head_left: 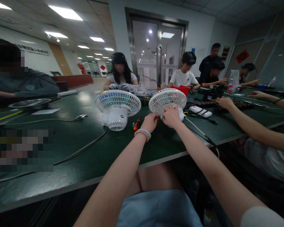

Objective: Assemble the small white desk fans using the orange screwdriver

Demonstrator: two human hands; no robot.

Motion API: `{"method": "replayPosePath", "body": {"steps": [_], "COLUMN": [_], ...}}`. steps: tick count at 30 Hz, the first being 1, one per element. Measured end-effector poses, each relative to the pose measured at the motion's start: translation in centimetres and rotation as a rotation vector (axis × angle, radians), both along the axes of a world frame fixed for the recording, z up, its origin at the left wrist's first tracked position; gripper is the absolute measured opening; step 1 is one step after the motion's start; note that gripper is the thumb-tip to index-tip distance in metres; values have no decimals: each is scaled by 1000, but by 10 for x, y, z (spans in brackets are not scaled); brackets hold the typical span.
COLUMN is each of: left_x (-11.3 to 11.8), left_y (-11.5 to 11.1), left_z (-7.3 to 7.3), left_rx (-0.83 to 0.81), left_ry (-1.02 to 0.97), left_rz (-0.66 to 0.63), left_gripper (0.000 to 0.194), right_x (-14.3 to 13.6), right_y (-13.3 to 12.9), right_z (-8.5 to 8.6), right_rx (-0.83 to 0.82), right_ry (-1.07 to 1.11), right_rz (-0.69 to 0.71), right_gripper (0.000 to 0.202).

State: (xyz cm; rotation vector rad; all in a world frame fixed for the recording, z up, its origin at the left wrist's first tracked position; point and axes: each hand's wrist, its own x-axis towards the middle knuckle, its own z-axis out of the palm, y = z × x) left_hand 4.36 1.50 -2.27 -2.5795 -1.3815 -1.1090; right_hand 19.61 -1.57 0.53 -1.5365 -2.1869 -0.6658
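Right hand [171,116] curled over the housing of a white fan [168,99], touching; left hand [150,121] just left, fingers bent. Small blue-ended piece [161,117] between; can't tell which hand pinches it. Fan lies beyond the grip, inward from the tabletop's [123,151] near edge, right hand nearer, cage above housing. Wall sign [33,49] unreadable; no brand legible.

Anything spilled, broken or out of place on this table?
Nothing visible looks spilled or broken. Mildly untidy: the gray cord of the left-hand white fan, trailing loose across the green table instead of being gathered up. Pixelation hides one patch.
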Motion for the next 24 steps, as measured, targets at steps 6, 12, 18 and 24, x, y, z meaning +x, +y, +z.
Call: {"method": "replayPosePath", "body": {"steps": [6, 12, 18, 24], "left_x": [8, 12, 15, 18], "left_y": [-5, -7, -8, -9], "left_z": [0, 2, 2, 1], "left_rx": [49, 87, 72, 77], "left_ry": [-143, -177, -216, -258], "left_rz": [-41, -17, -20, -49], "left_gripper": [20, 18, 18, 20], "right_x": [0, 0, 1, 0], "right_y": [0, 0, 3, 3], "right_z": [1, 2, 1, 0], "right_rx": [-9, -19, 0, 1], "right_ry": [-17, -12, -7, -4], "right_rz": [-10, -2, 13, 4], "right_gripper": [25, 24, 24, 25]}}
